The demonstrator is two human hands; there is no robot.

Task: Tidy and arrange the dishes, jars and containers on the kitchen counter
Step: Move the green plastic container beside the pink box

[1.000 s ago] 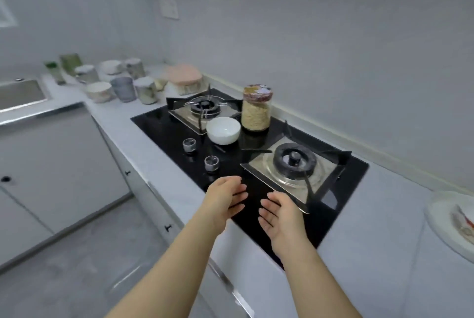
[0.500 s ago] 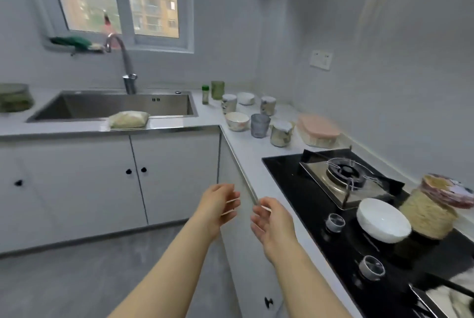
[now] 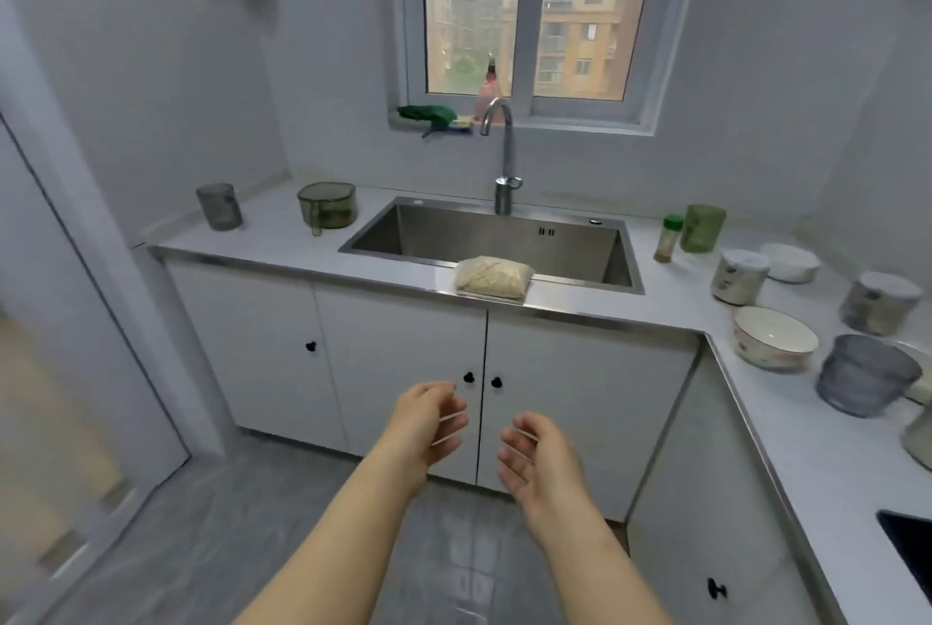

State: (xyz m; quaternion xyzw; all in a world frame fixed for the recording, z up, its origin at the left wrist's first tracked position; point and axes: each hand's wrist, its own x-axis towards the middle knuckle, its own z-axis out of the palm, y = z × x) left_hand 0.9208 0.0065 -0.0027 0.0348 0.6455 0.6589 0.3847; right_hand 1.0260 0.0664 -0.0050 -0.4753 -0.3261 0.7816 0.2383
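My left hand (image 3: 428, 425) and my right hand (image 3: 542, 455) hang empty in front of the lower cabinet doors, palms facing each other, fingers loosely curled. On the right counter stand a patterned bowl (image 3: 774, 339), a grey ribbed cup (image 3: 865, 375), two lidded jars (image 3: 739, 276) (image 3: 880, 303), a white lidded bowl (image 3: 790, 262), a green cup (image 3: 702, 228) and a small green-capped bottle (image 3: 668, 238). A clear bag of pale food (image 3: 494, 276) lies on the sink's front rim. Left of the sink sit a green measuring jug (image 3: 327, 207) and a grey tumbler (image 3: 218, 206).
The steel sink (image 3: 491, 241) with its tall faucet (image 3: 502, 160) is set under the window. White cabinets with black knobs (image 3: 469, 377) run below the L-shaped counter (image 3: 807, 453). The black hob's corner (image 3: 908, 544) shows at far right. A doorway opens at left.
My view has swung left from the hob to the sink. Both hands stayed empty and moved off the hob's edge to hang before the cabinets.
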